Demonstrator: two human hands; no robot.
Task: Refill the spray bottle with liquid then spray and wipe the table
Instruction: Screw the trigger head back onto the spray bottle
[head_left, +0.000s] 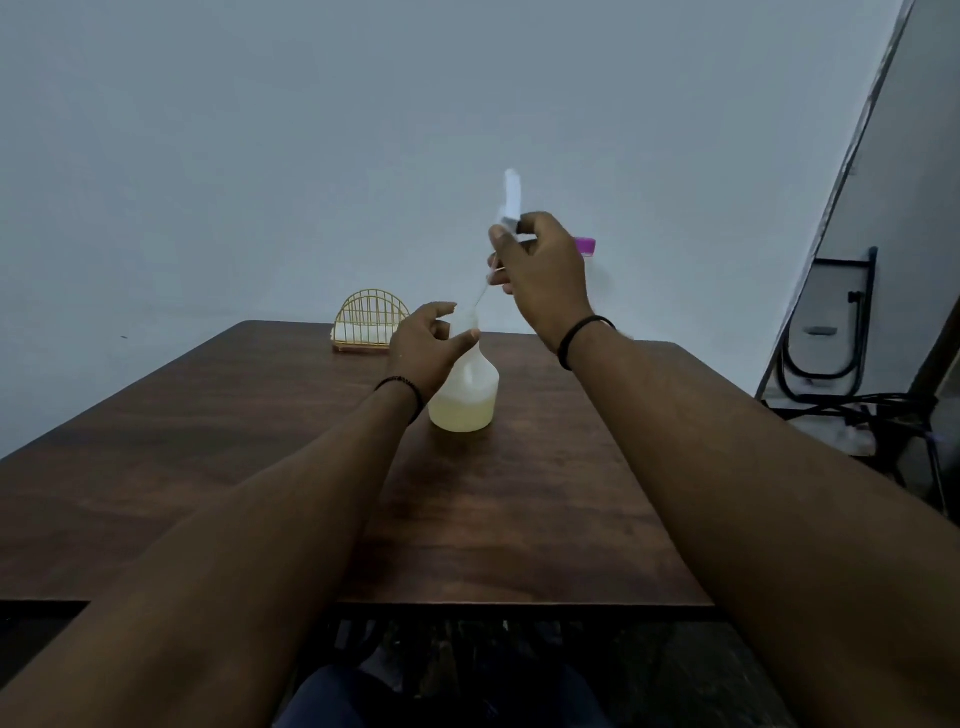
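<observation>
Head view: my left hand (423, 345) holds the translucent plastic bottle (465, 402) by its neck, my right hand (545, 275) grips the white-purple spray head (511, 200); I'd keep its tube (480, 297) vertical.

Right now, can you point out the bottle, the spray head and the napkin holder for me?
bottle (467, 410): head view, on its lower body, where the yellowish liquid sits.
spray head (513, 195): head view, on its white top part.
napkin holder (366, 312): head view, on the gold wire arch.

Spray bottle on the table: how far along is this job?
Looks done: bottle holds some yellowish liquid. In hand: left hand grips its neck; right hand holds the spray head above, tube at the opening. Left: closing it, spraying and wiping the table.
</observation>
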